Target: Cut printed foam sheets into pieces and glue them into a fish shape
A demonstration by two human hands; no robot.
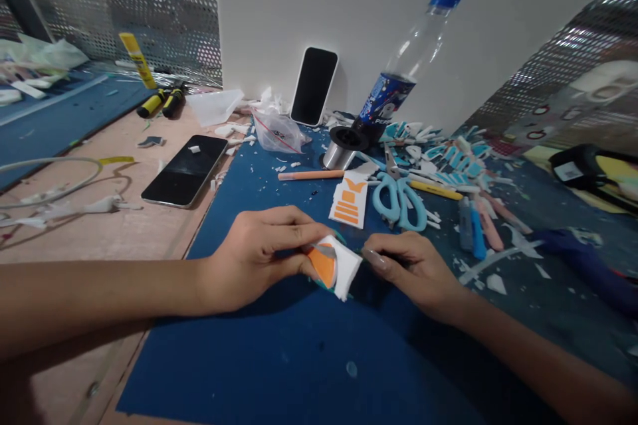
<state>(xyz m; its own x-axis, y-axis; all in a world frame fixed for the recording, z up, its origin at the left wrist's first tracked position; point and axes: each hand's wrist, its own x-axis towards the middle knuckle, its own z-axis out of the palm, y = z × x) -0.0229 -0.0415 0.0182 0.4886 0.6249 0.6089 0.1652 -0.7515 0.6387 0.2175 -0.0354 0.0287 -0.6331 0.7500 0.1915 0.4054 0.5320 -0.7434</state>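
Between the thumb and fingers of my left hand (272,249) is a small foam piece (347,270), white with an orange patch and some green at its edges. It is held tilted above the blue mat (239,358). My right hand (416,269) is closed in a pinch just to the right of the foam, and whatever lies between its fingertips is too small to make out. Beyond the hands, a white card with orange shapes (349,202) lies on the mat, with light blue scissors (399,202) to its right.
A dark phone (185,170) lies at the left; another phone (314,86) leans on the white board. A bottle (399,73) and a wire spool (343,146) stand at the back. Foam scraps (458,163), a blue cutter (478,229) and an orange stick (310,175) lie around.
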